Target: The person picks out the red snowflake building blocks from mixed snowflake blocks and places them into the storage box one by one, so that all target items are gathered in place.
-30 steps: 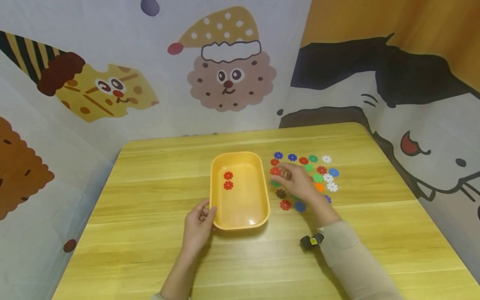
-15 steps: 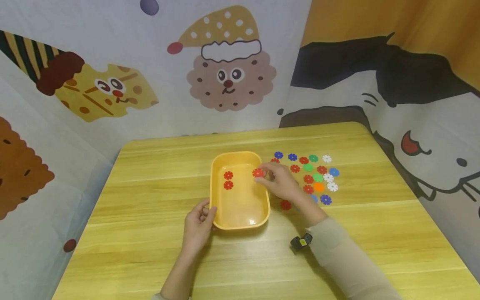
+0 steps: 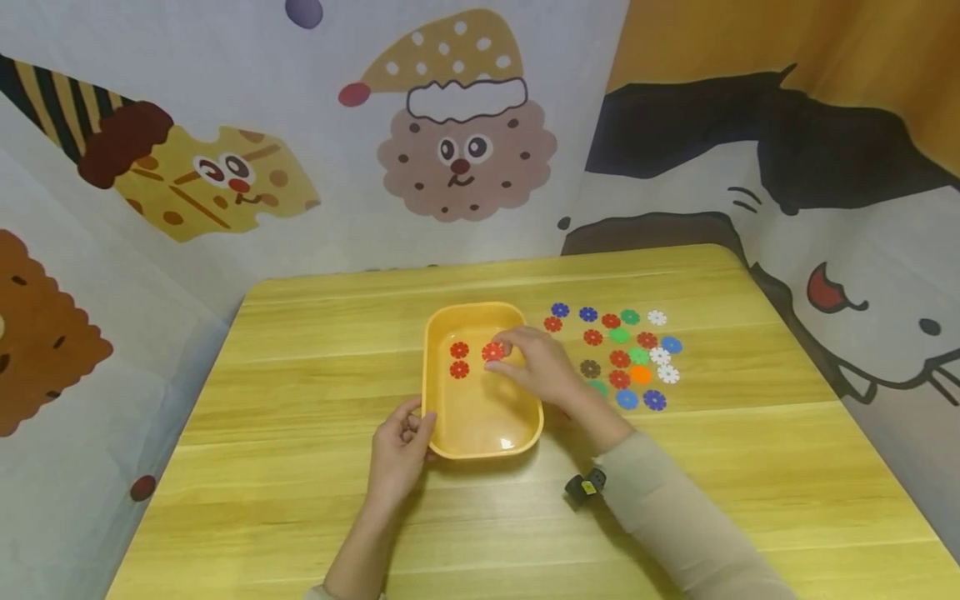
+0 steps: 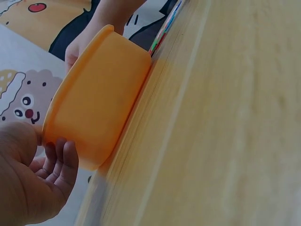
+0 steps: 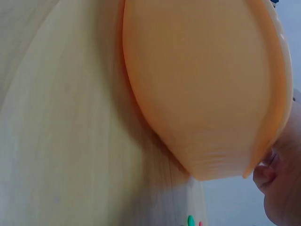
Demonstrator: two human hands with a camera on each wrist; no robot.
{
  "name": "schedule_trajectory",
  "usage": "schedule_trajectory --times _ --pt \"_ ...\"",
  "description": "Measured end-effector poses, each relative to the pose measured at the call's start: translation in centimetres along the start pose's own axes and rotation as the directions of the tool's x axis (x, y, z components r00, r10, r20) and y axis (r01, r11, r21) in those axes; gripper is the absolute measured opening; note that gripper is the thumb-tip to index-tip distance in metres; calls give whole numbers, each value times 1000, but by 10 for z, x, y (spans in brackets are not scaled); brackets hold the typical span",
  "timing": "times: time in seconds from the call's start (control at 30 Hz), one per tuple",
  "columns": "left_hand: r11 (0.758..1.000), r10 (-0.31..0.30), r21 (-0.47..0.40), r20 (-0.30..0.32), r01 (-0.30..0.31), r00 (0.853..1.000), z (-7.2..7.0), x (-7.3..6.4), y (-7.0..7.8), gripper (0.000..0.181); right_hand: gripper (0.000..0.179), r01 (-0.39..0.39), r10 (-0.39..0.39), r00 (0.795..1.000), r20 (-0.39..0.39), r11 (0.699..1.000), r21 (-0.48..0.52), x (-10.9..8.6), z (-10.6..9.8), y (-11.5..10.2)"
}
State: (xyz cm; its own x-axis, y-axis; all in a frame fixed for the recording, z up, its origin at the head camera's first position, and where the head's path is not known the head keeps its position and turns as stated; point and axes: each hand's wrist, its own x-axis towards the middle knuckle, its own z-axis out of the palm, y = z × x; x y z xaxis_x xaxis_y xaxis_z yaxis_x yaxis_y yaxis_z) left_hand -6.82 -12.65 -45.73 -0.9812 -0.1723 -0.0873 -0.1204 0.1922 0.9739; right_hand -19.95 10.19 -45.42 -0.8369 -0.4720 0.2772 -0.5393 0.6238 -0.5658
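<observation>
A yellow-orange plastic tray (image 3: 487, 425) sits on the table, with two red snowflake discs (image 3: 459, 369) lying in its left half. My left hand (image 3: 401, 446) grips the tray's left rim near the front corner, thumb over the edge; the left wrist view shows the fingers (image 4: 70, 162) curled against the outer wall. Over the tray's upper middle, my right hand (image 3: 540, 364) pinches another red snowflake disc (image 3: 492, 352) between thumb and forefinger. In the right wrist view the tray's outer wall (image 5: 202, 84) covers much of the picture, and the held disc is hidden.
Several loose snowflake discs in blue, green, white, red, brown and orange (image 3: 640, 375) are spread on the wooden table (image 3: 300, 375) right of the tray. A small black device (image 3: 585, 486) is at the right sleeve's cuff. A cartoon-printed cloth wall (image 3: 337, 167) stands behind the table.
My right hand has carried the red snowflake disc leftward from the loose discs, across the tray's right rim and over its inside. The left hand has kept its grip on the tray.
</observation>
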Motion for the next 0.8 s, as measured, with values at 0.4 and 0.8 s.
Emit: schedule_trajectory --times 0.4,0.8 --pt "1000 -5 21 0 5 1000 1 6 -17 42 49 35 -26 989 144 998 -61 16 11 -21" --pt "1000 26 -2 7 -26 1000 0 9 -25 43 27 -27 65 937 343 993 -113 29 36 -33"
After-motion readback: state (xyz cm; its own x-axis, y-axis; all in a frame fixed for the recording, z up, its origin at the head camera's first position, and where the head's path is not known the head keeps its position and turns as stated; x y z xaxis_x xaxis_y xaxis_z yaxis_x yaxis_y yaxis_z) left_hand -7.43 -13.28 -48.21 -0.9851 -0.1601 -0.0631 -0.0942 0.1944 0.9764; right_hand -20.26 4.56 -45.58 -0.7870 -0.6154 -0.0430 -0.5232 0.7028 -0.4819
